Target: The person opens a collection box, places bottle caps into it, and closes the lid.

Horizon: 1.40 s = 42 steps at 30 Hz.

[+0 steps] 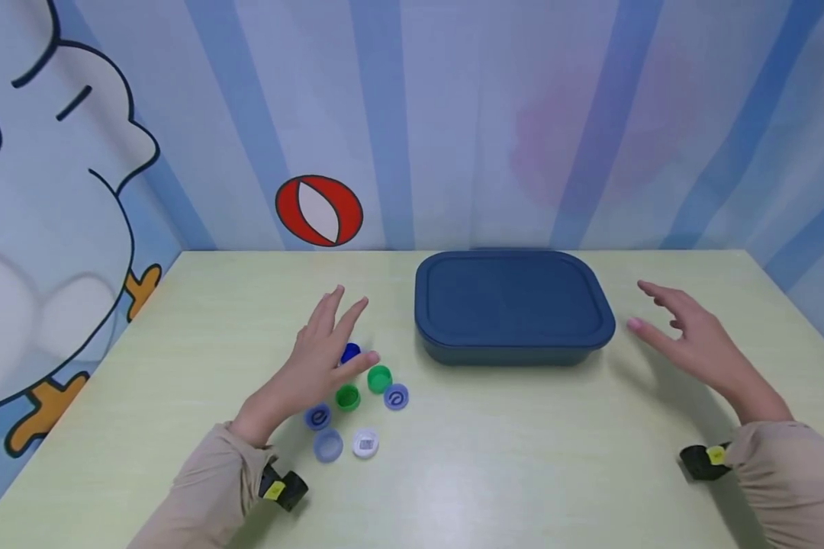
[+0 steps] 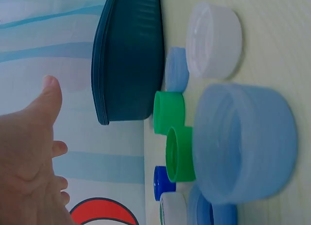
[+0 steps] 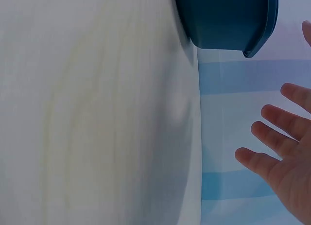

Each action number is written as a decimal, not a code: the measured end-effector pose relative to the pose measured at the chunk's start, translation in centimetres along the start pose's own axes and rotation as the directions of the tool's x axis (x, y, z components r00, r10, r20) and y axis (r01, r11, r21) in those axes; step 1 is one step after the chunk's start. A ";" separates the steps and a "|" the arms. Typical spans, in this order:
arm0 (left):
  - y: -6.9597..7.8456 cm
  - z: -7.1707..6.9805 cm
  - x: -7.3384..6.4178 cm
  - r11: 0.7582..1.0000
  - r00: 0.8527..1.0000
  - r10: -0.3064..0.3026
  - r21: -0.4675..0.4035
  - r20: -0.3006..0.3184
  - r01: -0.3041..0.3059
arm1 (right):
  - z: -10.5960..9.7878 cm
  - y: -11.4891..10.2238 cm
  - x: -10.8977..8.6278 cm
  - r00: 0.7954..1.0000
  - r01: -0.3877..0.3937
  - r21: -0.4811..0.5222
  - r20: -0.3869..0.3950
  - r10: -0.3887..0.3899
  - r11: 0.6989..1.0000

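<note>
My left hand (image 1: 317,358) hovers with spread fingers over a loose group of bottle caps and holds nothing. Among the caps are a dark blue cap (image 1: 350,352), two green caps (image 1: 379,379), a white cap (image 1: 365,443) and several pale blue ones (image 1: 328,445). In the left wrist view a translucent blue cap (image 2: 262,142) stands nearest the camera. To the right of the caps sits a dark blue box (image 1: 515,305) with its lid on. Beyond the box's right end my right hand (image 1: 700,339) is held in the air, fingers apart, with nothing in it.
The pale wooden table (image 1: 494,473) reaches back to a blue striped wall (image 1: 439,122). A red and white ball (image 1: 319,210) is printed on that wall, and a large cartoon figure (image 1: 48,252) on the left. Each wrist wears a small black camera (image 1: 284,489).
</note>
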State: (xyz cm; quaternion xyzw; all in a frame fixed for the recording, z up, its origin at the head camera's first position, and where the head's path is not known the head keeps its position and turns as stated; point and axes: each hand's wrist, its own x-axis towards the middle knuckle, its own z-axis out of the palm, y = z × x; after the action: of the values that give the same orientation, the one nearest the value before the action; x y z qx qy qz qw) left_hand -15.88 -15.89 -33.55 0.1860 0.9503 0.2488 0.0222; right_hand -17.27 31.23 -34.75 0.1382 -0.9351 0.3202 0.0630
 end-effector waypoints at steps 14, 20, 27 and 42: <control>1.6 -0.3 1.7 0.798 0.976 -0.216 -0.579 -0.014 0.169 | 0.6 -0.6 0.4 0.999 -0.049 0.056 -0.010 0.049 0.997; 2.0 0.1 2.7 0.643 0.967 -0.252 -0.740 0.042 0.200 | 0.8 -0.7 0.6 0.998 -0.064 0.082 -0.021 0.065 0.995; 2.6 1.3 3.4 0.548 0.960 -0.274 -0.811 0.060 0.207 | 1.1 -1.1 0.9 0.997 -0.067 0.120 -0.022 0.071 0.990; 4.5 3.2 4.9 0.383 0.921 -0.374 -0.887 0.107 0.258 | 2.3 -1.4 1.7 0.988 -0.130 0.295 -0.042 0.149 0.946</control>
State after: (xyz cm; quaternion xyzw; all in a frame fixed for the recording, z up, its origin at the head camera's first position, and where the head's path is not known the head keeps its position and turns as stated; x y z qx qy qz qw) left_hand -18.50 -8.98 -33.93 -0.0522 0.6952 0.7084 0.1102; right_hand -18.55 28.39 -35.37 0.0690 -0.8825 0.4626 0.0491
